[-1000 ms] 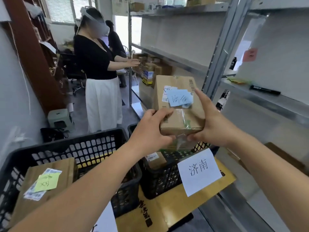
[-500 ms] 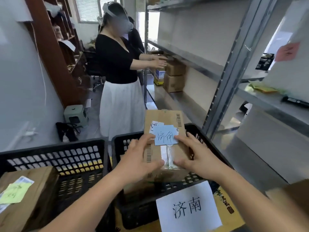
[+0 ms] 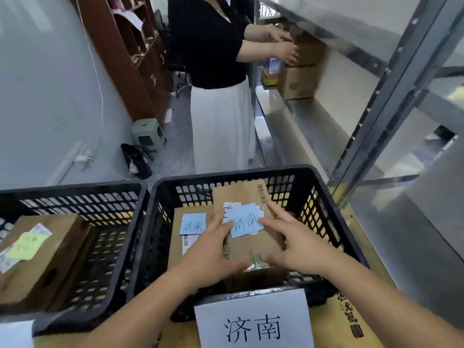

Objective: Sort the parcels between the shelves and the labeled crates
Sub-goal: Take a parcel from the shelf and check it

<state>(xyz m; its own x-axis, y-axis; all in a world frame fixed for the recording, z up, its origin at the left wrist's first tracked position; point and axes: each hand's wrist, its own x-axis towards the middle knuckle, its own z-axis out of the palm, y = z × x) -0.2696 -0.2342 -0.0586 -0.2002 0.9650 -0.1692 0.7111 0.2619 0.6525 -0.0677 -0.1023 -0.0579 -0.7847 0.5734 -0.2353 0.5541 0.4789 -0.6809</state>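
A brown cardboard parcel (image 3: 253, 244) with a blue handwritten note (image 3: 244, 222) lies inside the right black crate (image 3: 326, 222), which carries a white paper label (image 3: 253, 325). The parcel leans on another parcel (image 3: 188, 247) that has its own blue note. My left hand (image 3: 211, 249) grips the parcel's near left corner, fingers along its side. My right hand (image 3: 296, 242) rests on the parcel's top right with its fingers spread and straight.
The left black crate (image 3: 108, 247) holds a parcel with a green note (image 3: 35, 249). A person in a black top and white skirt (image 3: 221, 101) stands beyond the crates, handling boxes (image 3: 301, 71) on the metal shelving (image 3: 376, 101) at the right.
Both hands have brought the parcel down from chest height into the right crate. My right hand's fingers have loosened and spread on top. The view has tilted downward.
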